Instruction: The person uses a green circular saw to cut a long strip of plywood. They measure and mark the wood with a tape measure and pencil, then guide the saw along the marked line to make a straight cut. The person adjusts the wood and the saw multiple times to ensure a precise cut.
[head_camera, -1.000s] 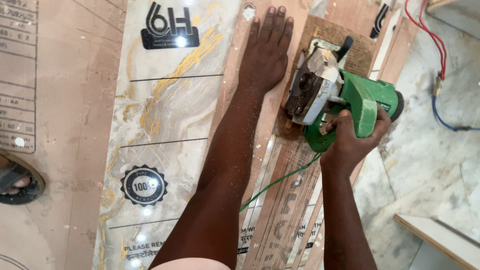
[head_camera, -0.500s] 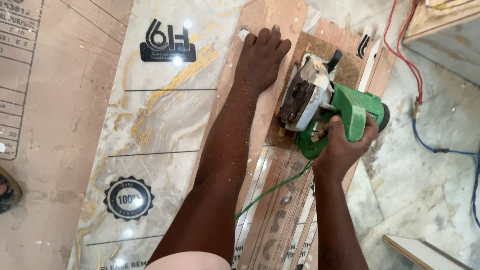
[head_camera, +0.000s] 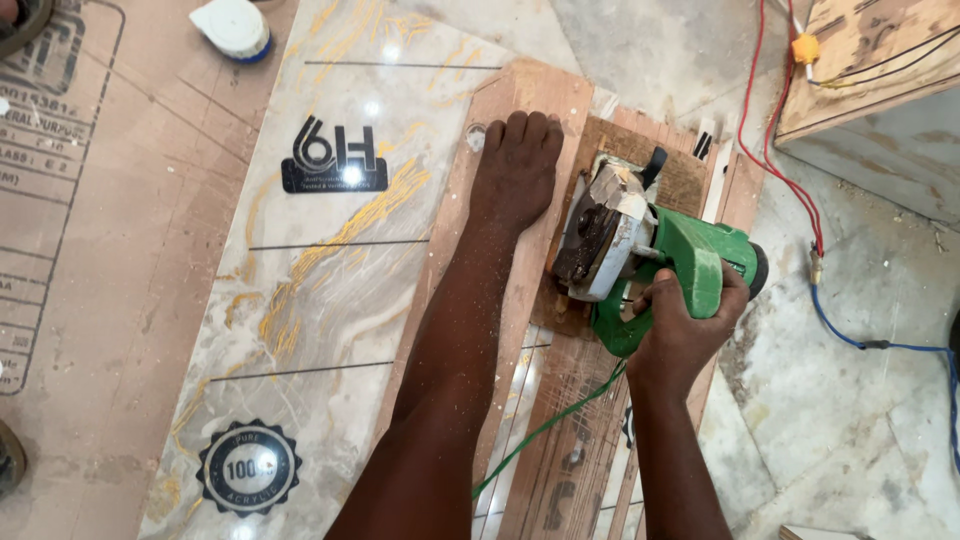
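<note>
The right hand (head_camera: 685, 335) is wrapped tight around the handle of a green circular saw (head_camera: 650, 265), fingers curled closed over the grip; the saw's grey blade guard sits just ahead of those knuckles, resting on a small square wooden base plate (head_camera: 690, 180); a green cord (head_camera: 545, 430) trails back from under the wrist. The left hand (head_camera: 515, 165) lies flat, fingers stretched out together and holding nothing, palm pressed on a long plywood strip (head_camera: 545, 95) just beside the saw; sawdust speckles the forearm. Off past the outer edge of the flat hand lies a glossy marble-patterned acrylic sheet (head_camera: 340, 260) with gold veins and black printed emblems; well beyond its fingertips stands a white lidded container (head_camera: 232, 27). Out past the gripping hand, red wire (head_camera: 790, 180) and blue wire (head_camera: 850, 330) run across the pale stone floor (head_camera: 850, 420), near a wooden board (head_camera: 880, 50).
</note>
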